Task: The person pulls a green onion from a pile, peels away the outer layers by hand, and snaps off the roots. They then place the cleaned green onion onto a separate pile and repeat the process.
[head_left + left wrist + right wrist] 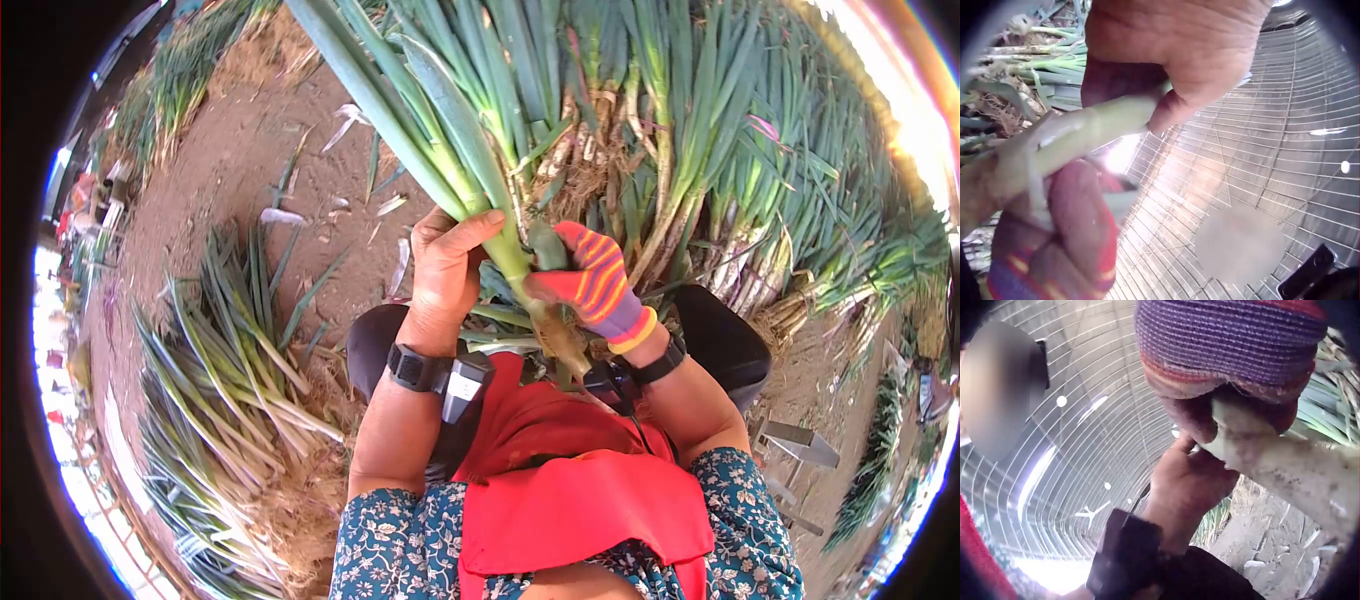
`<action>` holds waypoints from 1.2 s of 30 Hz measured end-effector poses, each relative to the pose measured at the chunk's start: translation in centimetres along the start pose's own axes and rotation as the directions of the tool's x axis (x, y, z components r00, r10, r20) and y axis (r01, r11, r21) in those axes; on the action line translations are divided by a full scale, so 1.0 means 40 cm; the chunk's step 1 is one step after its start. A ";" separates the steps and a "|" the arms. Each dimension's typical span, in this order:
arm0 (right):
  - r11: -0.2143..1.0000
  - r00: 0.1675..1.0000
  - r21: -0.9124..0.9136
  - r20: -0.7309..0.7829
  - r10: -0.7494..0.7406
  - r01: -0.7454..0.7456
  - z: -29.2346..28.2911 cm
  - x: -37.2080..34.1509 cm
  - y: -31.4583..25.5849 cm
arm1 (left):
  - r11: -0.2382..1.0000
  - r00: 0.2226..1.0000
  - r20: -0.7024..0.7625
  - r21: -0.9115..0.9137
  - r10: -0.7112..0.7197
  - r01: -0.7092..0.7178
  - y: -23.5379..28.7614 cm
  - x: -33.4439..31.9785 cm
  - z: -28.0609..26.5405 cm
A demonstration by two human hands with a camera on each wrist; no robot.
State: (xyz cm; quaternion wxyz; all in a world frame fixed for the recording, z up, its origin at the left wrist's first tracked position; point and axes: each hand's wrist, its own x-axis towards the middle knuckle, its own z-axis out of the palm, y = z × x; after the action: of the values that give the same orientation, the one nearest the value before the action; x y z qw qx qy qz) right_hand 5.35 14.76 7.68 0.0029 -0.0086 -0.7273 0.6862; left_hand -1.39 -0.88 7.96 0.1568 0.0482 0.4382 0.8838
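A thick leek (512, 260) slants across the person's lap, green leaves pointing up and away, pale root end toward the red apron. My bare left hand (445, 265) grips its stalk, thumb laid across it just below the leaves. Lower on the stalk, my right hand (597, 288), in a striped knit glove, pinches a loose outer leaf (547, 247) of the leek between thumb and fingers. In the left wrist view, that leaf hangs off the pale stalk (1110, 122) beside the gloved fingertips. The root end (1291, 469) runs past the glove in the right wrist view.
Bundled leeks (740, 170) stand packed ahead and to the right. A loose pile of leeks (230, 390) lies at left on the dirt ground (240, 160), among leaf scraps. The person's knees and red apron (590, 510) are close below the hands. A metal stool part (800, 442) shows at right.
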 end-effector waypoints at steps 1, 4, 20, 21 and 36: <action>1.000 1.000 0.003 0.013 0.004 -0.004 0.013 -0.016 -0.003 | 1.000 1.000 -0.014 0.001 0.004 -0.004 -0.002 -0.001 -0.015; 0.926 0.969 -0.300 -0.023 -0.247 0.229 0.016 -0.086 -0.049 | 0.996 0.993 -0.093 0.054 0.074 -0.069 -0.012 0.004 -0.024; 0.430 0.851 -0.849 0.042 -0.523 0.306 -0.082 -0.094 0.104 | 0.978 0.985 -0.114 -0.150 0.131 -0.148 -0.002 0.003 -0.065; 0.411 0.808 -0.836 0.064 -0.585 0.363 -0.042 -0.072 0.085 | 0.976 0.984 -0.112 -0.154 0.135 -0.152 -0.005 0.003 -0.061; -0.298 0.851 -0.799 0.512 0.121 0.523 0.030 -0.035 0.239 | 0.972 0.880 -0.470 -0.230 -0.068 -0.048 -0.056 0.029 -0.102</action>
State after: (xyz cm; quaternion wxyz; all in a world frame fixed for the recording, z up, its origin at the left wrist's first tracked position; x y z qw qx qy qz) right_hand 6.82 14.08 -1.90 -0.0304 0.2651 -0.9452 -0.1883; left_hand -2.85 -2.35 3.63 0.0538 -0.1911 0.3557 0.9133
